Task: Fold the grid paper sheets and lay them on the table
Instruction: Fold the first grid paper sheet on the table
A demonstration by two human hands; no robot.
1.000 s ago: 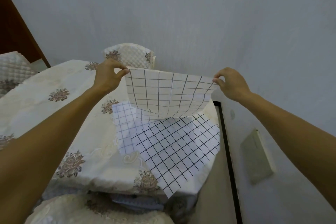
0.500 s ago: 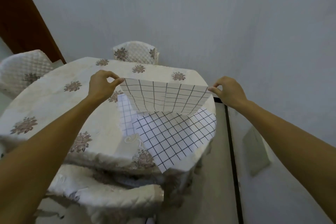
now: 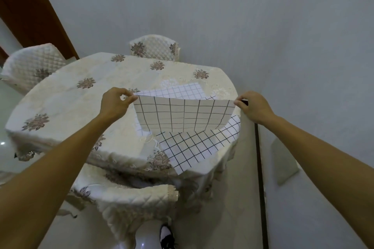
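**Grid sheet held up by 2 corners, ready for folding**

Holding 1 grid sheet [image 3: 183, 115] in the air above the right part of the surface [image 3: 81, 107], clear of it and not touching anything below. Left hand [image 3: 114, 103] at the upper left corner, right hand [image 3: 254, 107] at the upper right corner. Fingers [image 3: 129, 95] of both clamped on the paper: thumb against forefinger in a pinch on the left, much the same on the right, with the other fingers curled in behind. Top edge drawn fairly taut between the 2 pinches; lower edge hanging loose and curling forward. No crease to be seen, so probably not yet folded.

Underneath, lying flat on the surface: a bold-grid sheet [image 3: 194, 147], with 1 corner poking past the near rim, and a fine-grid sheet [image 3: 178, 90] further back, partly hidden behind the held one. Impossible to tell from here whether either is folded.

Likely very light and limp, judging by the sag; thin, easy to crumple, tear or mark with a stray crease. Best gripped at the corners or close along an edge, with a gentle pinch and no tugging apart. For a clean fold, probably safest to bring corner to corner first, then press along the crease against the surface.
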